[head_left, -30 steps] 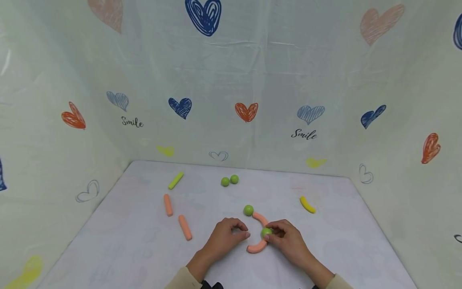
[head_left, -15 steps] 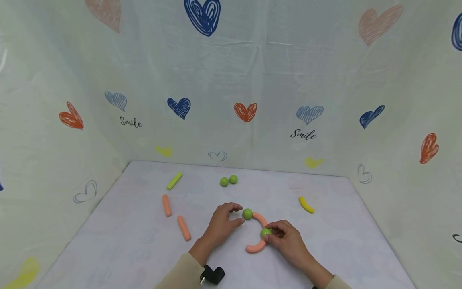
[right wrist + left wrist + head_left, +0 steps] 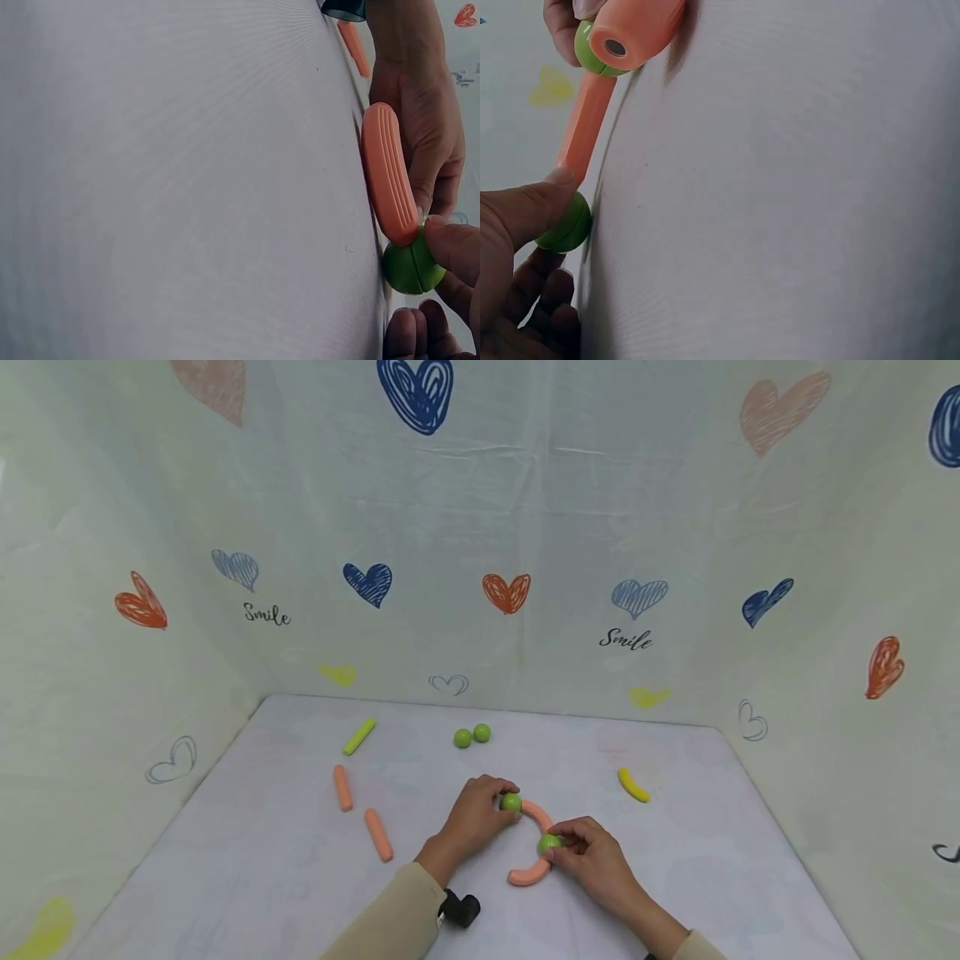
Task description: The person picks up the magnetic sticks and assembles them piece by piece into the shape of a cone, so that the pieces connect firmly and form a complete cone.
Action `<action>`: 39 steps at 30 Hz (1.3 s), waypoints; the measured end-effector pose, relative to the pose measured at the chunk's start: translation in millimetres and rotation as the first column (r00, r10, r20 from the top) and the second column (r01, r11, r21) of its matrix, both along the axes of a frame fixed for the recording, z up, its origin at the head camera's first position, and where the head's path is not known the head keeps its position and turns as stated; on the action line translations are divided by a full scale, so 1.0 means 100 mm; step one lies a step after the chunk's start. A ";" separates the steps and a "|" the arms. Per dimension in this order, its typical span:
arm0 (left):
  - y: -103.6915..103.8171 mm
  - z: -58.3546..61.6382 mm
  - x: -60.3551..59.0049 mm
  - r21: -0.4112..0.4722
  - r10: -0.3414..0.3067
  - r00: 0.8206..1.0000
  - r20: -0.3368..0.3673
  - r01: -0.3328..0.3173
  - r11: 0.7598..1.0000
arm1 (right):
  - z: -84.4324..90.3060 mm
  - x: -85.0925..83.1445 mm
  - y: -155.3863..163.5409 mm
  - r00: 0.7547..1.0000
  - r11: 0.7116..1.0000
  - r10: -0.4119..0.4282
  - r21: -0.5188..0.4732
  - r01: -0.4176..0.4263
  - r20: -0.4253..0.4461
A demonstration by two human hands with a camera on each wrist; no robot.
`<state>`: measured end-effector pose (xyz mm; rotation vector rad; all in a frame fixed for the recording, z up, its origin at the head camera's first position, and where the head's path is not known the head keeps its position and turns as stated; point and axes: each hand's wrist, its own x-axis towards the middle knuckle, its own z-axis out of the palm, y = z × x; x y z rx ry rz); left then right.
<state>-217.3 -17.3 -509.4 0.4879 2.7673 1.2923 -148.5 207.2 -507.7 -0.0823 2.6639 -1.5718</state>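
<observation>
Two curved salmon-pink sticks and two green balls form a bent chain on the table. My left hand [image 3: 472, 818] pinches the far green ball [image 3: 511, 802], its thumb on the near side. The upper curved stick [image 3: 536, 814] runs from that ball to the nearer green ball [image 3: 548, 844]. My right hand [image 3: 600, 864] grips this nearer ball between thumb and fingers. From it the lower curved stick [image 3: 528, 873] bends to the left. In the left wrist view, the free end of the lower stick [image 3: 637, 30] shows a round metal disc.
Two straight salmon-pink sticks, one farther [image 3: 342, 788] and one nearer [image 3: 378, 835], lie left of my hands. Beyond them is a yellow-green stick [image 3: 359, 737]. Two loose green balls [image 3: 472, 736] sit at the back, and a curved yellow stick [image 3: 633, 785] lies to the right.
My left hand has moved forward from beside the lower stick and taken hold of the far green ball. My right hand has kept its grip on the nearer ball.
</observation>
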 end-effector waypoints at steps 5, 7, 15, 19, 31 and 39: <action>-0.03 0.00 0.00 0.004 0.006 1.000 0.006 -0.006 1.000 | 0.01 0.00 -0.01 1.000 1.000 -0.015 0.014 0.015 0.003; -0.04 0.00 -0.01 0.008 0.025 1.000 0.012 -0.026 1.000 | 0.01 0.00 -0.02 1.000 0.999 -0.025 0.021 0.025 -0.001; -0.07 -0.03 -0.01 0.016 0.038 0.998 0.054 -0.039 0.999 | -0.02 0.00 -0.02 0.999 0.999 -0.038 0.028 0.038 -0.006; -0.06 -0.03 0.01 0.025 0.013 0.998 0.056 -0.014 1.000 | -0.03 0.01 -0.02 0.999 0.999 -0.040 0.029 0.040 -0.006; 0.00 0.00 0.02 0.016 0.031 0.998 0.055 -0.032 0.999 | -0.05 -0.01 -0.01 0.999 0.998 -0.044 0.040 0.044 -0.012; -0.01 0.04 0.04 0.067 0.010 0.997 0.076 -0.015 0.998 | -0.03 -0.02 -0.01 0.999 0.999 -0.030 0.021 0.029 0.020</action>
